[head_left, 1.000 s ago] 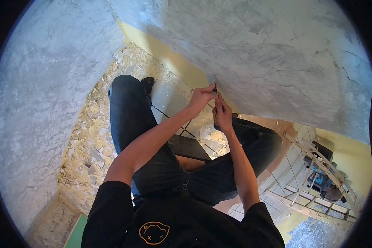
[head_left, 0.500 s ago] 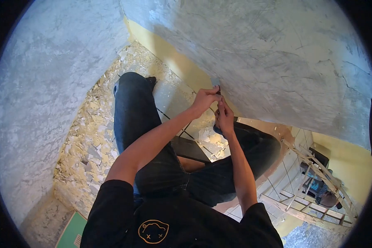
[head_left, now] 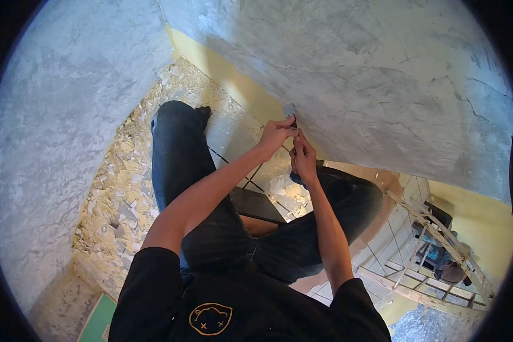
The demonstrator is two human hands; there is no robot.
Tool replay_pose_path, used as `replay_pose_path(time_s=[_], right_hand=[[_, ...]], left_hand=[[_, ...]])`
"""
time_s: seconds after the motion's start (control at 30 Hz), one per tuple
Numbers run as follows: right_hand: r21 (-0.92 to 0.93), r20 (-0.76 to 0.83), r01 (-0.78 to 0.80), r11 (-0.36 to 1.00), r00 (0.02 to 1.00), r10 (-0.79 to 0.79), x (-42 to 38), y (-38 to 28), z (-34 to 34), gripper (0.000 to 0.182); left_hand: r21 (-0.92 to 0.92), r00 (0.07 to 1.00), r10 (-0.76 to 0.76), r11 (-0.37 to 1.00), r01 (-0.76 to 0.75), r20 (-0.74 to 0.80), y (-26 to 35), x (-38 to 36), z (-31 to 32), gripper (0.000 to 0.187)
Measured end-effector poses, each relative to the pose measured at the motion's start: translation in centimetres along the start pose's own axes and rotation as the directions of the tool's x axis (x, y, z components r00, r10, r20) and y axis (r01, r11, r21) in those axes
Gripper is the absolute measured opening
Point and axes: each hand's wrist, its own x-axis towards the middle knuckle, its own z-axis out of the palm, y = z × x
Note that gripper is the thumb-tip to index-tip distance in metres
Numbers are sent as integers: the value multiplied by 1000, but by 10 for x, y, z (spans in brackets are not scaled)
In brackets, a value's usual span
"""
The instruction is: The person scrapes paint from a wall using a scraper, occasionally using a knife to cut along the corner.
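Scraper blade [head_left: 289,110] just above left-hand fingers [head_left: 285,126]

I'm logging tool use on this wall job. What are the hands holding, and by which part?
Both hands, the left hand and the right hand, grip a small scraper by its dark handle end; its grey blade meets the wall.

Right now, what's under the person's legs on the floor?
Pale paint chips litter the tiled floor left of the legs. A dark stool seat shows between the knees. The floor directly beneath the thighs is hidden.
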Motion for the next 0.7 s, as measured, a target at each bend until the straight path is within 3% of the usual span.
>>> replay_pose_path(time_s=[0.07,0.13,0.27,0.33,0.47,0.7], right_hand=[[29,8,-2,1000,1000,1,-6,8,-2,49],[57,-35,26,998,999,-24,-17,8,-9,48],[48,-61,6,999,998,-3,-15,3,-8,48],[31,4,-12,999,1000,12,3,1,-1,48],[-2,17,-28,1000,999,28,14,-10,15,49],[34,-2,-9,999,1000,9,-3,-1,5,48]], left_hand=[[-59,1000,13,998,-13,0,-5,-6,1,40],[51,998,3,999,-6,64,-12,-8,7,45],[101,998,14,995,-20,58,-16,1,8,48],[53,996,-87,995,87,5,1,3,0,51],[-4,994,11,1000,-11,-107,-1,10,-11,49],[2,999,-41,999,40,22,7,-7,-4,49]])
